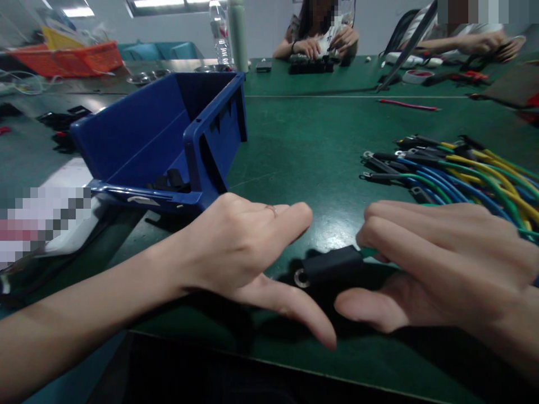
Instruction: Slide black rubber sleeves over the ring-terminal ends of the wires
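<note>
My left hand (248, 241) is open, its thumb and fingers apart, beside a ring terminal (301, 278) and holding nothing. The terminal sticks out of a wide black sleeve (332, 266) on the end of a green cable (369, 253). That cable runs under the curled fingers of my right hand (438, 269), which holds it; the thumb is lowered below the sleeve, and the rest of the cable is hidden. Behind my right hand lies a bundle of blue, green and yellow cables (471, 174) with ring terminals and black sleeves on their ends.
A blue bin (138, 134) with small black pieces inside stands at left on the green table (303, 140). Paper (63, 174) lies left of it. A red cable (408, 105), an orange basket (76, 60), and a bottle (219, 33) are farther back. Two people work across the table.
</note>
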`<state>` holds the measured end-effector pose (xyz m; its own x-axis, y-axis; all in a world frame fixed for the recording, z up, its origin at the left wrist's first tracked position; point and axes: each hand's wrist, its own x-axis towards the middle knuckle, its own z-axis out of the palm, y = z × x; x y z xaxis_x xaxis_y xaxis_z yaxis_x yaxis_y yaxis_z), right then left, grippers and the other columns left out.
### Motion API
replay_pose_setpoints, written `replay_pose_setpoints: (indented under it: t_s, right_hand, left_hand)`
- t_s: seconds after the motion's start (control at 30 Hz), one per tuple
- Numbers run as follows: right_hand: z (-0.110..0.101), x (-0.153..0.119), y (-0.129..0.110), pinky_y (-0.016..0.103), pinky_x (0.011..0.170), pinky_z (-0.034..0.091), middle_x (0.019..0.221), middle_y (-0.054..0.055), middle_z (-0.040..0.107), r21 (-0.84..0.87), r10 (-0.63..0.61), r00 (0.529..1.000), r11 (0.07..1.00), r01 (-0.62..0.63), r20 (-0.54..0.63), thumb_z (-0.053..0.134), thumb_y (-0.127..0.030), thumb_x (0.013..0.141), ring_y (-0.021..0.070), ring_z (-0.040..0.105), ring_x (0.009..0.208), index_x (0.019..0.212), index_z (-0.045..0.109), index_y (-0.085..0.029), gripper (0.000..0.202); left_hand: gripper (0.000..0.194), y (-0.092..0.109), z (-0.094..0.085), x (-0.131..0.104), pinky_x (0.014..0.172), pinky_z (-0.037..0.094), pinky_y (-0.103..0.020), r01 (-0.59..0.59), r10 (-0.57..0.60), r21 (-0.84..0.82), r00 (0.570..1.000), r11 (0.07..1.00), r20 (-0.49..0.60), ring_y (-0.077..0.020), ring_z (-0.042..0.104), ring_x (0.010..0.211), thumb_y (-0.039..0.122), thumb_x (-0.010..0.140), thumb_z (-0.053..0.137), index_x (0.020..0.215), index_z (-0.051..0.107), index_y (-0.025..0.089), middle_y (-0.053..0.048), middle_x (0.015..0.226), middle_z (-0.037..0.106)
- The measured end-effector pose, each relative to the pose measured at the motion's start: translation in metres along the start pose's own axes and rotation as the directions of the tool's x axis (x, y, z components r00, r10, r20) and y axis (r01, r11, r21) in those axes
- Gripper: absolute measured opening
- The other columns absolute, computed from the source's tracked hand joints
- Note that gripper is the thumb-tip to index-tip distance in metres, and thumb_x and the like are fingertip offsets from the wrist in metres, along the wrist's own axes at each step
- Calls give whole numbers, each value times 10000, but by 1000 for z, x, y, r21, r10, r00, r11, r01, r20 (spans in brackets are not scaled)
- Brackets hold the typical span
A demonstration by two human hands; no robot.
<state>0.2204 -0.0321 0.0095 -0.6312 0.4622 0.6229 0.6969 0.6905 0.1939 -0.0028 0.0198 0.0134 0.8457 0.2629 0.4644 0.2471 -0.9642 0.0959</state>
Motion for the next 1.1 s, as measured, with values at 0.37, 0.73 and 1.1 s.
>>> replay_pose_setpoints:
  t_s: [0.37, 0.73, 1.1]
  right_hand:
    - [-1, 3, 3, 266, 477, 215, 501, -12, 387, -174, 51, 997, 983, -59, -54, 473, -525, 985, 65, 366, 478, 597, 396, -169, 532]
    - [4, 1, 5, 269, 492, 226, 509, -14, 405, -143, 71, 997, 987, -69, 5, 482, -382, 1007, 76, 400, 464, 618, 411, -173, 447]
    - [2, -3, 10, 238, 495, 262, 501, -24, 420, -159, 26, 998, 987, -16, 62, 397, -510, 1011, 63, 393, 453, 620, 418, -182, 511]
  left_hand:
    - [246, 1, 5, -5, 492, 290, -294, 39, -34, -318, 999, 947, 20, -112, 407, 470, 165, 955, 382, 716, 373, 220, 57, 559, 400]
    - [227, -4, 9, -4, 509, 306, -232, 163, -149, -494, 986, 854, 69, -80, 358, 500, 159, 974, 367, 752, 377, 204, 69, 610, 347]
    - [193, -5, 11, -4, 518, 308, -265, 117, -102, -402, 993, 908, 57, -121, 400, 516, 173, 951, 359, 764, 347, 220, 52, 592, 363]
